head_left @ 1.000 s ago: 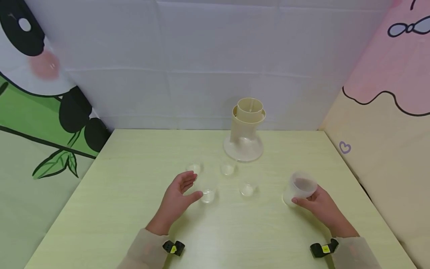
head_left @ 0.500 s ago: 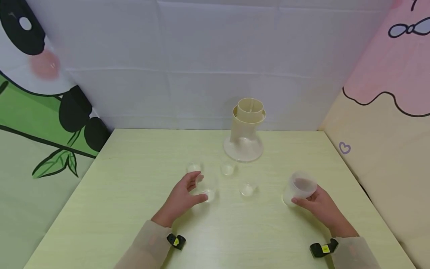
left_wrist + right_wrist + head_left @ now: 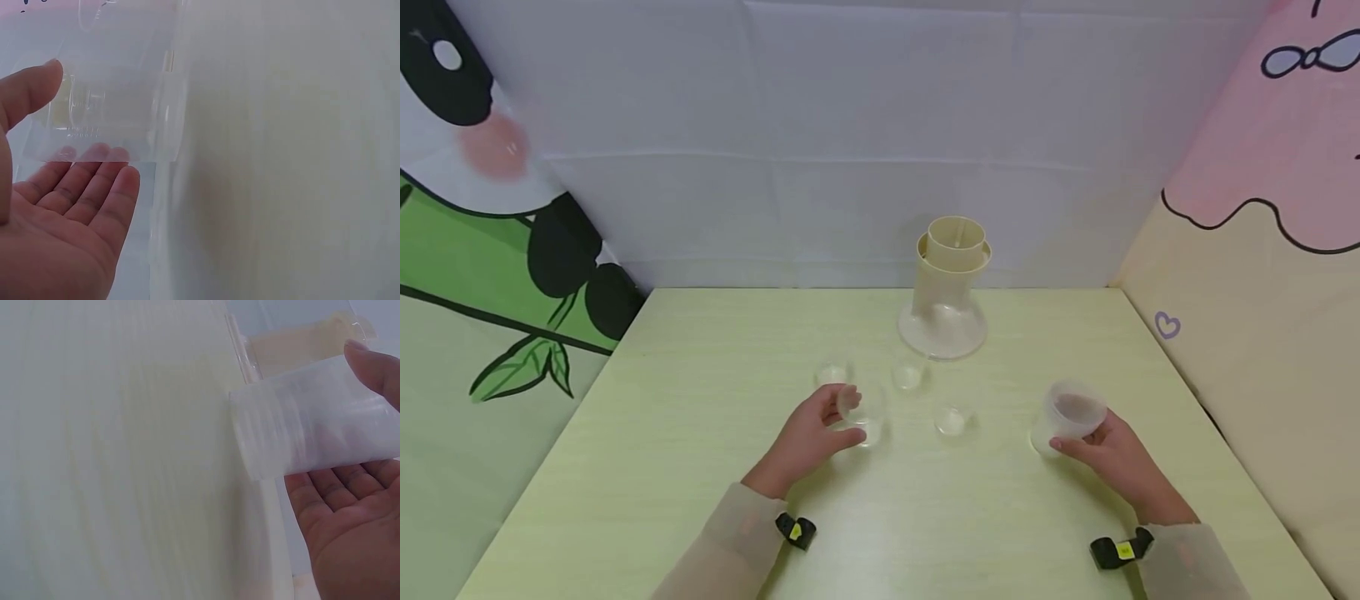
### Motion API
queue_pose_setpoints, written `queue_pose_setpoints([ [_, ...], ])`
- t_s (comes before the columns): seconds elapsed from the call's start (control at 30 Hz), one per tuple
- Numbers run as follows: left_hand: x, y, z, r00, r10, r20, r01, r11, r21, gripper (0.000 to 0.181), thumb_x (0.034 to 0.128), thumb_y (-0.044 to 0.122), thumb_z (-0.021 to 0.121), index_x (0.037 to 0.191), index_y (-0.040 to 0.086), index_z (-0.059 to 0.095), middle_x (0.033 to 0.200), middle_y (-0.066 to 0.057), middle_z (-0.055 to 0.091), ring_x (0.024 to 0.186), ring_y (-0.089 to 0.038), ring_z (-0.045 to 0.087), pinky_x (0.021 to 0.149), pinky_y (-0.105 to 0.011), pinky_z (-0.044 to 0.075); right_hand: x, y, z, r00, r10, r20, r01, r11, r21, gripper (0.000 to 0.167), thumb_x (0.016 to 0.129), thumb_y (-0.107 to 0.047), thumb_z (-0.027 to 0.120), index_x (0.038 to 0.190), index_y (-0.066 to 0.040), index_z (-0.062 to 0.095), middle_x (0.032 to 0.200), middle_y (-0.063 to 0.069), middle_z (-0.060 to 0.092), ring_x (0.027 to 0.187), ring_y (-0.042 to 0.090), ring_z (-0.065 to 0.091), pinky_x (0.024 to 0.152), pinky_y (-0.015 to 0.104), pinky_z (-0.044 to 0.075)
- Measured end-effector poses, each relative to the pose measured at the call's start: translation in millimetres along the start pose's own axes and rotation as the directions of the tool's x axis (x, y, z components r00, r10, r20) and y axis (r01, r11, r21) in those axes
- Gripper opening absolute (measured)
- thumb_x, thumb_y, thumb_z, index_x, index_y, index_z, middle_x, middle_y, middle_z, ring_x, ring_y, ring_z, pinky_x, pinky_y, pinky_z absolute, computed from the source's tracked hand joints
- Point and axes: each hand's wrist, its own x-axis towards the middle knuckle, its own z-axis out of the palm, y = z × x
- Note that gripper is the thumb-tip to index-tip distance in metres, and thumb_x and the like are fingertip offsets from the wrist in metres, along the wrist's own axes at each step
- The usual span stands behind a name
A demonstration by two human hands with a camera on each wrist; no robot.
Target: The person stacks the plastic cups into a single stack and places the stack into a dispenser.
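Observation:
Near the table's middle, my left hand is round a clear plastic cup, thumb on the near side and fingers on the far side. In the left wrist view the thumb overlaps this cup, and the fingertips touch its lower side. On the right, my right hand holds a frosted stack of nested plastic cups. The right wrist view shows the stack between thumb and fingers. More clear cups stand singly: one at the right, one behind, one at the left.
At the back of the pale wooden table stands a cream double cylinder on a clear round base. A white cloth wall rises behind, with printed panels on both sides. Each wrist wears a black strap.
My left hand has moved a little to the right and forward, its thumb and fingers coming round the clear cup. The right hand and its stack have stayed in place.

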Motion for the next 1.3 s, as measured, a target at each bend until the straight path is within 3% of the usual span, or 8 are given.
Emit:
queue_pose_setpoints([
  [0.4, 3.7, 14.6, 0.0, 1.0, 0.01, 0.005, -0.01, 1.0, 0.007, 0.063, 0.0888, 0.014, 0.083, 0.144, 0.009, 0.053, 0.142, -0.006, 0.061, 0.135, -0.032, 0.054, 0.111, -0.052, 0.044, 2.5, -4.1, -2.1, 0.998, 0.063, 0.01, -0.063, 0.998, -0.006, 0.081, 0.091, -0.033, 0.082, 0.152, -0.003, 0.039, 0.143, 0.022, 0.052, 0.124, 0.039, 0.053, 0.09, 0.029, 0.051],
  [0.63, 4.9, 21.4, 4.3, 0.999, 0.026, 0.02, -0.026, 1.0, -0.004, 0.064, 0.0888, 0.019, 0.084, 0.144, 0.01, 0.054, 0.144, -0.006, 0.06, 0.137, -0.03, 0.052, 0.111, -0.052, 0.044, 1.8, -3.9, -1.2, 0.999, 0.051, 0.006, -0.051, 0.999, 0.01, 0.08, 0.091, -0.032, 0.082, 0.151, -0.001, 0.039, 0.142, 0.023, 0.053, 0.125, 0.039, 0.053, 0.087, 0.021, 0.051],
  [0.8, 7.1, 25.5, 6.5, 0.999, 0.034, 0.023, -0.034, 0.999, -0.008, 0.064, 0.0887, 0.021, 0.084, 0.144, 0.012, 0.054, 0.144, -0.005, 0.059, 0.137, -0.029, 0.053, 0.111, -0.052, 0.044, 2.2, -4.4, -0.5, 0.998, 0.057, 0.011, -0.057, 0.998, 0.007, 0.08, 0.091, -0.033, 0.082, 0.152, -0.001, 0.039, 0.143, 0.022, 0.052, 0.126, 0.039, 0.052, 0.087, 0.022, 0.051],
  [1.1, 15.4, 46.7, 17.4, 0.989, 0.103, 0.106, -0.101, 0.995, -0.023, 0.06, 0.0889, 0.021, 0.084, 0.14, 0.012, 0.055, 0.143, -0.009, 0.059, 0.134, -0.03, 0.055, 0.112, -0.053, 0.043, 1.9, -3.6, -0.9, 0.999, 0.042, 0.009, -0.042, 0.999, 0.019, 0.078, 0.091, -0.031, 0.082, 0.151, -0.002, 0.041, 0.141, 0.02, 0.054, 0.124, 0.036, 0.054, 0.088, 0.024, 0.052],
  [1.3, 18.1, 66.2, 28.7, 0.974, 0.135, 0.182, -0.135, 0.991, -0.014, 0.056, 0.0898, 0.021, 0.082, 0.139, 0.012, 0.055, 0.14, -0.004, 0.061, 0.132, -0.028, 0.057, 0.111, -0.052, 0.044, 1.9, -2.9, -0.6, 0.998, 0.053, 0.015, -0.053, 0.998, 0.014, 0.081, 0.09, -0.032, 0.082, 0.152, -0.003, 0.039, 0.143, 0.021, 0.053, 0.124, 0.038, 0.054, 0.093, 0.035, 0.051],
])
